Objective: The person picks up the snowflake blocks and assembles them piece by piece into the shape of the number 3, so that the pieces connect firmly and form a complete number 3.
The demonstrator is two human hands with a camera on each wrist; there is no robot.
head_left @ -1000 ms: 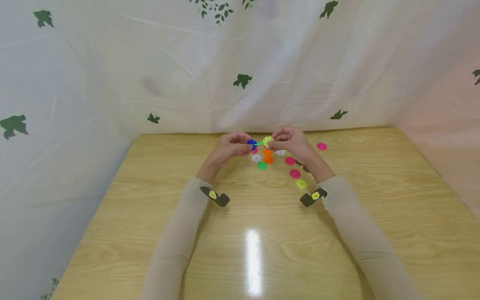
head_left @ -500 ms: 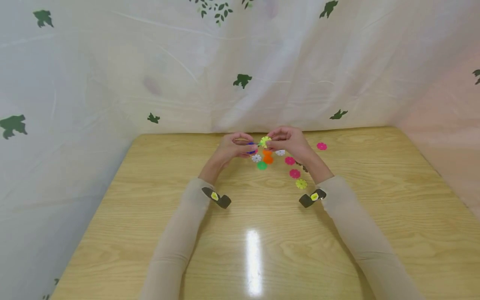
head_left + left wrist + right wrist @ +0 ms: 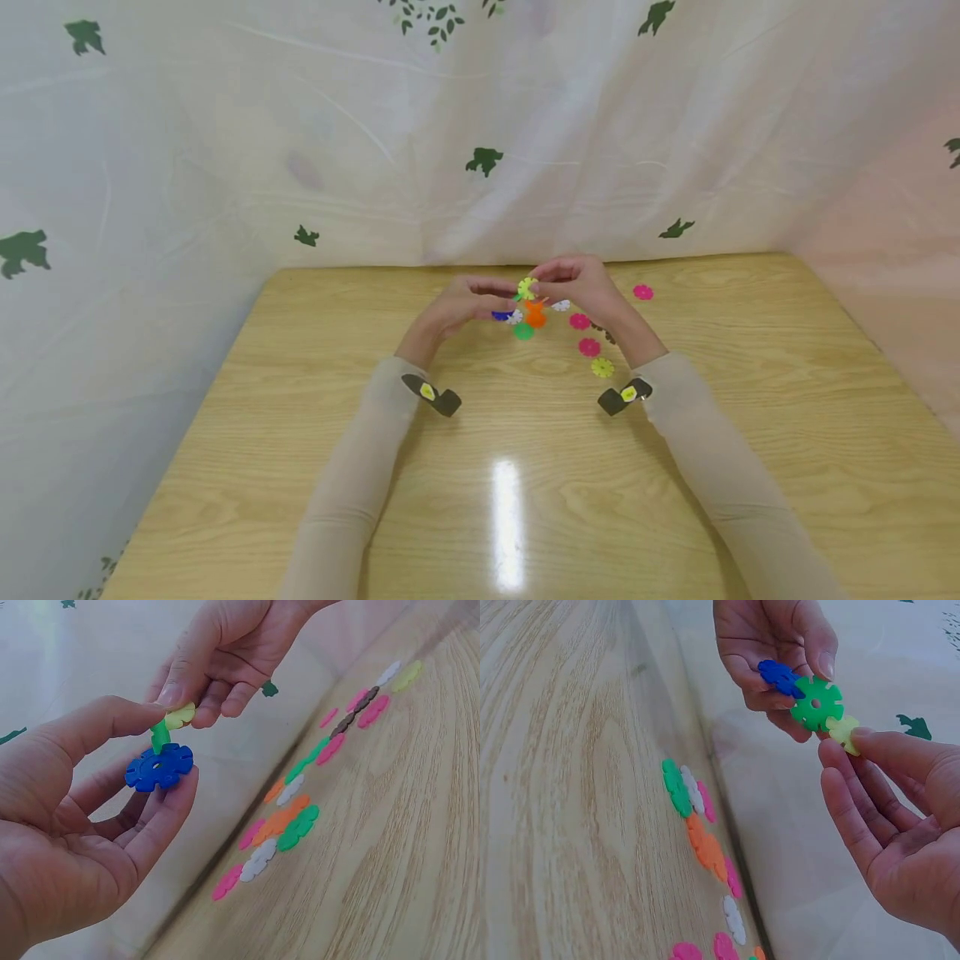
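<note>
Three notched plastic snowflake discs are joined in a chain between my hands, above the far part of the table. My left hand [image 3: 459, 308] holds the blue disc [image 3: 174, 772] on its fingers, with the thumb at the edge of the green disc [image 3: 827, 714]. The green disc is slotted to the blue one at one side and meets the yellow disc [image 3: 840, 733] at the other. My right hand [image 3: 576, 282] pinches the yellow disc between thumb and fingers. In the head view, the green disc is mostly hidden by my hands.
Loose discs lie on the wooden table [image 3: 337, 467]: orange [image 3: 536, 318], green [image 3: 524, 332], white [image 3: 561, 306], yellow [image 3: 602, 367], brown [image 3: 611, 337] and several pink ones [image 3: 590, 347]. A patterned curtain [image 3: 375, 192] hangs directly behind the table's far edge.
My hands have drawn closer together. The blue disc has tipped from facing the head camera to lying lower under the left thumb, and the yellow disc has shifted slightly left.
</note>
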